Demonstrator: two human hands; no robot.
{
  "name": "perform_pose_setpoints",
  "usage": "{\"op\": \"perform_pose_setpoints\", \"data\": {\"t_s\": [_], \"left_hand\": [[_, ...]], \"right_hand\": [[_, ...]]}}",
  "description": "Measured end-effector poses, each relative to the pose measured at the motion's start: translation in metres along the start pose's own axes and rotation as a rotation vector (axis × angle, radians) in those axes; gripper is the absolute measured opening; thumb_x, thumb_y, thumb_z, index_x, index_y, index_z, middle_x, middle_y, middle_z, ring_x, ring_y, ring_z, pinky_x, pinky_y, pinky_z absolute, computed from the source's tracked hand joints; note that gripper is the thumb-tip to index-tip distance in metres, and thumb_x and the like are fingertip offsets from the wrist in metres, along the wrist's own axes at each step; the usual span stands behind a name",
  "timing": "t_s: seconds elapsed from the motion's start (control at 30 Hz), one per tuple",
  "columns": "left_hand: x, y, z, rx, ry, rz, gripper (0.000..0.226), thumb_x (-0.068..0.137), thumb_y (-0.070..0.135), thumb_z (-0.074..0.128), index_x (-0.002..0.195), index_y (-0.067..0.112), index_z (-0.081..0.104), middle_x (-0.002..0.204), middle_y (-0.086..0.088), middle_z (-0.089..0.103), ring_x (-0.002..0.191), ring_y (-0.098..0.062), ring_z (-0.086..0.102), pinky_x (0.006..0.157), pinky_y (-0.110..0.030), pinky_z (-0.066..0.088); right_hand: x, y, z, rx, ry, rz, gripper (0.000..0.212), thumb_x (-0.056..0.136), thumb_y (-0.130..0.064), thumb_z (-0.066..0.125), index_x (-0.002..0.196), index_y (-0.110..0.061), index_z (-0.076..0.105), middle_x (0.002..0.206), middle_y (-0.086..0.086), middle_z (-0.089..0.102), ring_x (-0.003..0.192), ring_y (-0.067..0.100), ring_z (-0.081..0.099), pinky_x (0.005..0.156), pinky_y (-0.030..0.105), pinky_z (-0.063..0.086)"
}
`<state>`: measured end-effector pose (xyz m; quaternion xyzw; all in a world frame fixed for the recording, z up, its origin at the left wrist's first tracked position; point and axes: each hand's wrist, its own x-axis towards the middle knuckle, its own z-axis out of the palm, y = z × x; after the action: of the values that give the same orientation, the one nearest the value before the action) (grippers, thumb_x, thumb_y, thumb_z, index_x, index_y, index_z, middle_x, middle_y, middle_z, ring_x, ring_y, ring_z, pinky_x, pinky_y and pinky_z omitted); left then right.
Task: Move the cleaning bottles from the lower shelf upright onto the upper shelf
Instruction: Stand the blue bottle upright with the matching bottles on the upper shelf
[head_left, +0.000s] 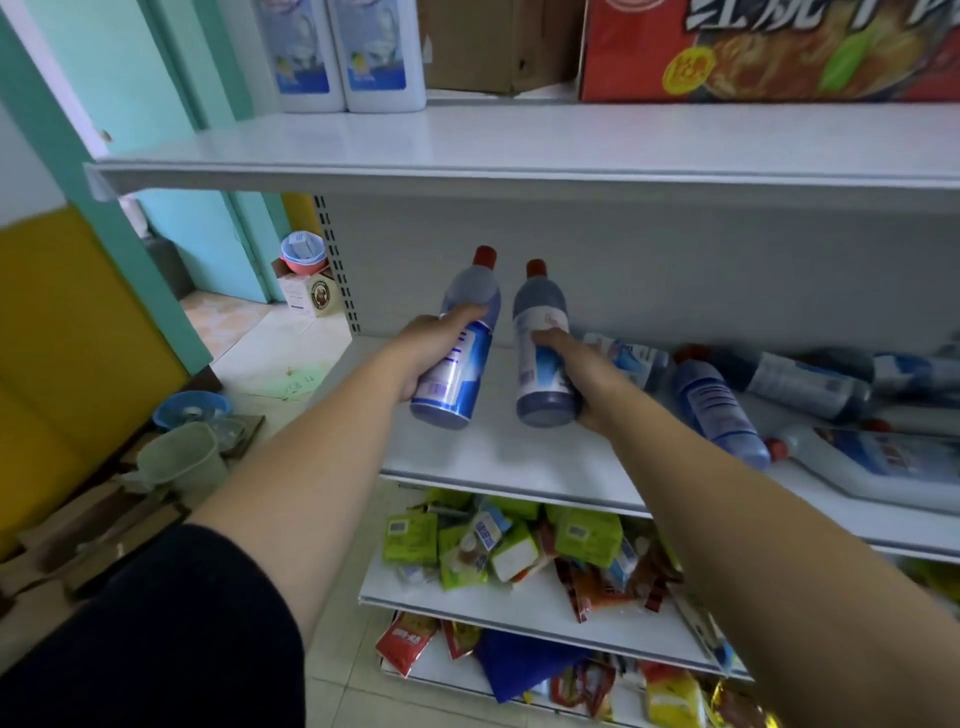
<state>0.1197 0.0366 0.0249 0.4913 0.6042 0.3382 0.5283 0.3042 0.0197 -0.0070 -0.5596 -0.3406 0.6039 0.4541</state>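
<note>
My left hand grips a blue cleaning bottle with a red cap, held tilted above the lower shelf. My right hand grips a second red-capped blue bottle, also lifted off the shelf, caps pointing up and away. Several more bottles lie on their sides at the right of the lower shelf. The upper shelf is bare along its front. Two white bottles stand upright at its back left.
A cardboard box and a red carton sit at the back of the upper shelf. Snack packets fill the shelves below. Basins and a green cup lie on the floor at left.
</note>
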Motion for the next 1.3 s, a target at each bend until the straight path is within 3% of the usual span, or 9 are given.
{"op": "perform_pose_setpoints", "data": {"t_s": [0.17, 0.27, 0.33, 0.53, 0.67, 0.73, 0.9, 1.2, 1.3], "left_hand": [[-0.05, 0.005, 0.034, -0.128, -0.081, 0.043, 0.054, 0.082, 0.05, 0.074, 0.111, 0.005, 0.062, 0.086, -0.017, 0.071, 0.063, -0.026, 0.068, 0.061, -0.033, 0.059], [-0.084, 0.009, 0.056, -0.155, -0.098, 0.068, 0.038, 0.089, 0.048, 0.066, 0.098, 0.011, 0.063, 0.072, -0.009, 0.069, 0.054, -0.019, 0.066, 0.054, -0.027, 0.057], [-0.107, 0.01, 0.072, -0.174, -0.09, 0.089, 0.034, 0.092, 0.046, 0.064, 0.095, 0.012, 0.065, 0.076, -0.009, 0.071, 0.059, -0.02, 0.068, 0.057, -0.029, 0.059], [-0.162, 0.02, 0.108, -0.294, -0.012, 0.195, 0.035, 0.093, 0.039, 0.065, 0.105, 0.007, 0.067, 0.098, -0.016, 0.074, 0.076, -0.026, 0.071, 0.073, -0.038, 0.06], [-0.195, 0.045, 0.12, -0.382, -0.128, 0.181, 0.052, 0.094, 0.055, 0.048, 0.114, 0.008, 0.059, 0.096, -0.019, 0.067, 0.077, -0.029, 0.068, 0.073, -0.038, 0.058], [-0.206, 0.057, 0.121, -0.378, -0.224, 0.214, 0.067, 0.083, 0.066, 0.062, 0.114, 0.006, 0.061, 0.099, -0.02, 0.069, 0.085, -0.032, 0.069, 0.077, -0.042, 0.058], [-0.231, 0.084, 0.117, -0.306, -0.32, 0.34, 0.03, 0.085, 0.029, 0.075, 0.1, 0.007, 0.062, 0.086, -0.018, 0.068, 0.066, -0.027, 0.068, 0.061, -0.036, 0.059], [-0.256, 0.123, 0.102, -0.304, -0.282, 0.469, 0.024, 0.098, 0.033, 0.057, 0.109, 0.011, 0.062, 0.093, -0.013, 0.07, 0.075, -0.024, 0.068, 0.069, -0.035, 0.06], [-0.268, 0.138, 0.096, -0.294, -0.261, 0.488, 0.024, 0.097, 0.033, 0.056, 0.105, 0.01, 0.06, 0.088, -0.013, 0.068, 0.069, -0.024, 0.066, 0.062, -0.033, 0.06]], "right_hand": [[-0.052, 0.001, -0.026, 0.008, 0.024, -0.078, 0.05, 0.081, -0.031, 0.076, 0.118, -0.006, 0.056, 0.087, 0.013, 0.071, 0.067, 0.024, 0.069, 0.064, 0.033, 0.057], [-0.083, -0.003, -0.043, 0.048, 0.005, -0.123, 0.042, 0.086, -0.035, 0.07, 0.114, -0.006, 0.059, 0.084, 0.012, 0.071, 0.067, 0.024, 0.069, 0.068, 0.035, 0.057], [-0.104, -0.004, -0.055, 0.08, -0.009, -0.152, 0.038, 0.089, -0.033, 0.066, 0.113, -0.005, 0.061, 0.084, 0.012, 0.072, 0.07, 0.025, 0.07, 0.073, 0.037, 0.058], [-0.166, -0.008, -0.08, 0.11, -0.023, -0.259, 0.076, 0.067, -0.046, 0.075, 0.127, -0.004, 0.052, 0.108, 0.02, 0.072, 0.085, 0.031, 0.075, 0.076, 0.045, 0.061], [-0.198, -0.025, -0.092, 0.133, -0.033, -0.329, 0.074, 0.061, -0.048, 0.073, 0.12, -0.006, 0.056, 0.102, 0.018, 0.073, 0.086, 0.033, 0.073, 0.089, 0.054, 0.057], [-0.208, -0.029, -0.093, 0.191, -0.058, -0.313, 0.066, 0.06, -0.044, 0.073, 0.112, -0.005, 0.062, 0.095, 0.017, 0.074, 0.083, 0.032, 0.071, 0.093, 0.053, 0.055], [-0.232, -0.033, -0.093, 0.279, -0.052, -0.346, 0.078, 0.053, -0.042, 0.077, 0.118, -0.002, 0.061, 0.109, 0.024, 0.072, 0.097, 0.039, 0.069, 0.098, 0.059, 0.05], [-0.271, -0.097, -0.081, 0.201, -0.057, -0.579, 0.053, 0.075, -0.038, 0.065, 0.115, -0.004, 0.059, 0.101, 0.022, 0.069, 0.084, 0.034, 0.069, 0.091, 0.057, 0.054], [-0.282, -0.119, -0.077, 0.158, -0.072, -0.622, 0.062, 0.071, -0.039, 0.064, 0.123, -0.005, 0.056, 0.103, 0.02, 0.069, 0.085, 0.033, 0.069, 0.09, 0.055, 0.055]]}}
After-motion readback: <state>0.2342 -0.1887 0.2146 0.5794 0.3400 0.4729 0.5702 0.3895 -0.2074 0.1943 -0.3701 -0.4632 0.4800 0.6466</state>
